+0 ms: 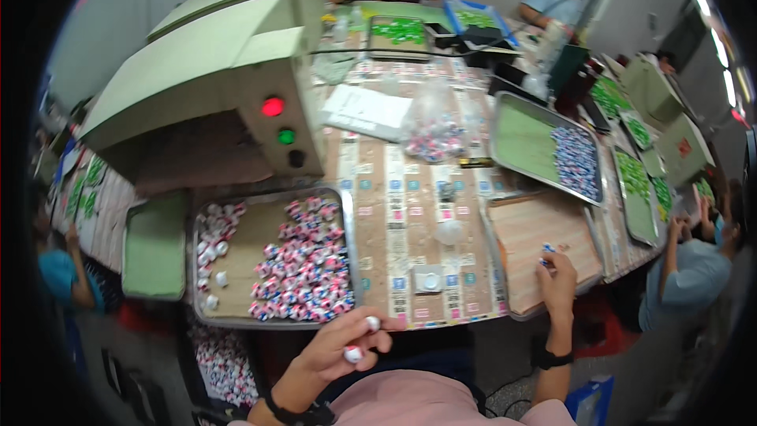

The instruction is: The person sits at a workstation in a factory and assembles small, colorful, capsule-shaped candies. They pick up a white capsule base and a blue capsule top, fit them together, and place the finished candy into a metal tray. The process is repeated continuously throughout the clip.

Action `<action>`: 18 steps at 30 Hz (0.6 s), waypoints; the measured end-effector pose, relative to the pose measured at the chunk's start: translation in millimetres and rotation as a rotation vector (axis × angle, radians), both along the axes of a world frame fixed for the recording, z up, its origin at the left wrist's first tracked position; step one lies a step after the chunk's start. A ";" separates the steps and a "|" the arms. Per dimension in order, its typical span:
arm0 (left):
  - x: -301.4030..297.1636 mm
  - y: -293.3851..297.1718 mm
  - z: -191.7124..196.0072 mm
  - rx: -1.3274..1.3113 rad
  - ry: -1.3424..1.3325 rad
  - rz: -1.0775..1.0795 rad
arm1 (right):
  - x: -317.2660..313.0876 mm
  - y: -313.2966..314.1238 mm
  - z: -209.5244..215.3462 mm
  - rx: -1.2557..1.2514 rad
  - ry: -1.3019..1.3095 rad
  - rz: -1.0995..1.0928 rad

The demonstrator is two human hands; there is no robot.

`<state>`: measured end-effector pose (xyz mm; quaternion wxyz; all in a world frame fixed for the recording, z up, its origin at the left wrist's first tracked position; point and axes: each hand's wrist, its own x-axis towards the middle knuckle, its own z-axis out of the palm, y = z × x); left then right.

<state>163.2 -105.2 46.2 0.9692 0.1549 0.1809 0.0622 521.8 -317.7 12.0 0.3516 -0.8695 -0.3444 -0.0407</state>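
Observation:
My left hand [330,345] is closed by the near edge of the table, just right of a large metal tray [352,248]. Its fingers hold two small round white pieces [353,354] with coloured marks. In that tray lies a heap of similar white, red and blue pieces [303,272], with more white-topped ones [221,225] along its left side. My right hand [560,280] is over the right part of a shallow lined tray [536,225]. Its fingertips are closed on a small blue-and-white piece [547,248], too small to name exactly.
A pale green machine [197,71] with red and green lights stands behind the large tray. Farther right are a clear bag of pieces [434,138] and a tray [505,130] of blue-white pieces. A small white square item [429,278] lies between my hands. Other people work around the table.

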 end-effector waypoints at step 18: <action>-5.1 -18.1 -20.6 -0.106 0.068 0.132 | -125.3 88.8 26.0 0.091 0.643 0.442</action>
